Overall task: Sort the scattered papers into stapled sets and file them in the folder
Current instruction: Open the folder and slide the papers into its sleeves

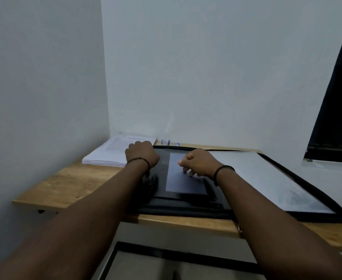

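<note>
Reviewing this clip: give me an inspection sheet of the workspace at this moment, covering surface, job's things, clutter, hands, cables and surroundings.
Surface: wooden desk set into a wall corner.
Job's things: open black folder lies flat, a clear sleeve on its right half; stack of papers at the far left corner, beside the folder.
Clutter: small blue-marked items behind the folder, too small to identify.
Hands: left hand rests at the folder's left edge by the papers, its grip hidden; right hand on the folder's dark inner pocket, fingers curled, what it pinches unclear.
Cables: nothing seen.
Surroundings: white walls; dark window at right.
</note>
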